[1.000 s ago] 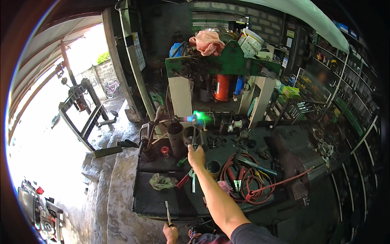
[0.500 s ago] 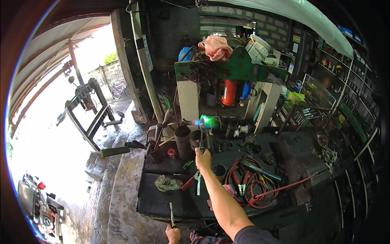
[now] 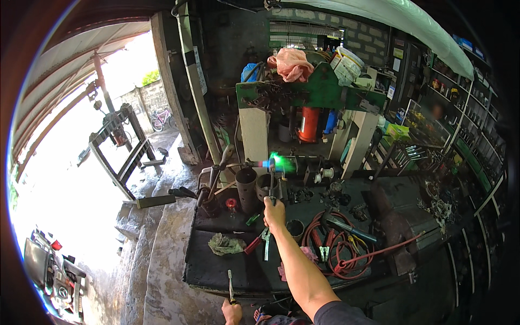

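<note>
My right hand [image 3: 275,213], arm stretched forward over the bench, grips a dark-stemmed tool [image 3: 272,187] held upright, like a soldering iron. Its small head sits in a torch flame [image 3: 281,162], which turns bright green past it. The flame comes from a torch nozzle [image 3: 253,163] lying level to its left. Near the bench's front edge, my left hand [image 3: 232,312] is closed round a slim tool [image 3: 231,281] pointing up, with a pale narrow head and a dark and yellow handle; its exact kind is unclear. Two dark metal cylinders [image 3: 246,189] stand beside the flame.
On the black bench [image 3: 211,273] lie red-handled pliers [image 3: 253,245], a crumpled rag [image 3: 226,244], coiled red cables [image 3: 309,233] and a hammer [image 3: 346,226]. A large vise [image 3: 403,233] stands at right. Behind rises a green press frame [image 3: 319,89] with an orange cylinder [image 3: 309,124].
The view has shifted slightly. Both hands keep their grips, and the tool head stays in the flame, whose green part now spreads farther right.
</note>
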Demonstrator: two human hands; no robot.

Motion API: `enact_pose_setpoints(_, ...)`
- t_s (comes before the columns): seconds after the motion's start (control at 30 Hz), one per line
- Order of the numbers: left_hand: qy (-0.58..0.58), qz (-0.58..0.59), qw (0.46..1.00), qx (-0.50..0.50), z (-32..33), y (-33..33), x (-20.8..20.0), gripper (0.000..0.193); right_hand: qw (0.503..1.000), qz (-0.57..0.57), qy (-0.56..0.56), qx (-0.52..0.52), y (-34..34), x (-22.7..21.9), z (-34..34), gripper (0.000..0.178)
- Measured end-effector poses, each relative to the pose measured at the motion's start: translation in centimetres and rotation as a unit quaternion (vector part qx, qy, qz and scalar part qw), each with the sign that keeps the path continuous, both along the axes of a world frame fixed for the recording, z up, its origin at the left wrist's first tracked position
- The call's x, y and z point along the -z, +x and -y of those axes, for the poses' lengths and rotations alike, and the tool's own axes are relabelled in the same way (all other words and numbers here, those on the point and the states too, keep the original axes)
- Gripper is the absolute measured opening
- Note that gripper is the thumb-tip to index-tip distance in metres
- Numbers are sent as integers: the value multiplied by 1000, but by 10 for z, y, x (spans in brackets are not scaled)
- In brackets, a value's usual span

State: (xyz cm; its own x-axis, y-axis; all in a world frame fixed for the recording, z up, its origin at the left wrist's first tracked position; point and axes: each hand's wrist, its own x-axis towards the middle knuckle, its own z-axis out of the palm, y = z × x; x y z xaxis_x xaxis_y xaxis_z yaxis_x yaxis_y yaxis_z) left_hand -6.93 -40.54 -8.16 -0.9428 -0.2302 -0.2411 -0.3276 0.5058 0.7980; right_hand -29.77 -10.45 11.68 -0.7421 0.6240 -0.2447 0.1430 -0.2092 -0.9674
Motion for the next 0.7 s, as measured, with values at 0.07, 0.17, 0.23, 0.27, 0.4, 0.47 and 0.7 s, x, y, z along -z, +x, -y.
enact_pose_setpoints(0.07, -16, 8, 1000, -6, 0, -1, 3, 29, 1000, -10, -8, -4, 3, -5, 0, 28)
enact_pose_setpoints(0.17, -21, 26, 999, -4, 2, -1, 6, 28, 1000, -11, -18, -8, 3, -8, 1, 28)
enact_pose_setpoints(0.23, -32, 18, 999, -2, 2, -1, 8, 27, 1000, -11, -23, -10, 3, -8, 0, 27)
enact_pose_setpoints(0.27, -37, 15, 999, -1, 3, -1, 9, 26, 1000, -11, -25, -10, 3, -8, 0, 27)
enact_pose_setpoints(0.4, -13, 18, 1000, -5, 4, 0, 13, 25, 999, -14, -29, -14, 4, -5, -1, 26)
enact_pose_setpoints(0.47, -12, 2, 1000, -5, 4, 1, 15, 25, 999, -14, -25, -17, 4, -4, -2, 27)
enact_pose_setpoints(0.7, -18, 1, 1000, 2, 7, -1, 23, 25, 999, -4, -37, -18, 1, 0, -3, 27)
